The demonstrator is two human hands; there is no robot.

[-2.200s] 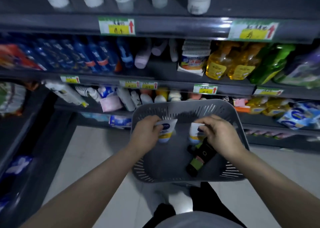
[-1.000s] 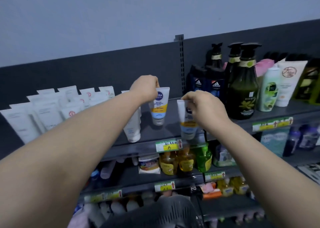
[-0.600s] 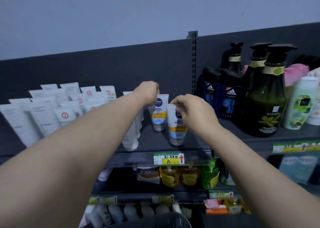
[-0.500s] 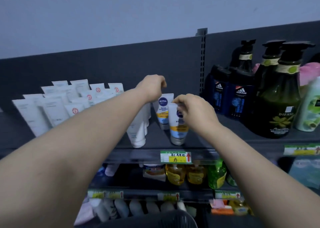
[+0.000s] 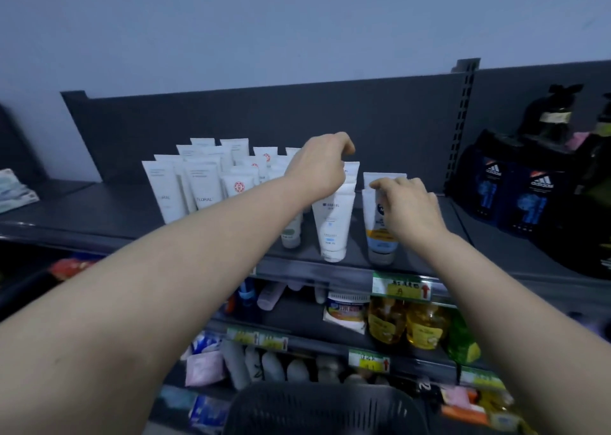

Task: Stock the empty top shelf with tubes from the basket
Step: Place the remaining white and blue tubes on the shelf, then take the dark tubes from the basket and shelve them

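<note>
At centre right, the right hand (image 5: 410, 209) has its grip clamped on the top end of a tube (image 5: 380, 236), which stands cap-down on the top shelf (image 5: 99, 213) just beside white tubes (image 5: 332, 223). The left hand (image 5: 319, 168) curls above those; whether its grip holds anything cannot be told. At bottom centre the basket (image 5: 324, 408) shows only its rim, its contents hidden.

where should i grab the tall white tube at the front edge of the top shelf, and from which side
Probably its flat upper half, pinched front-to-back from the front and above. The white tube stands cap-down on the top shelf, its wide face forward; a yellow and blue tube crowds its right side.
</note>
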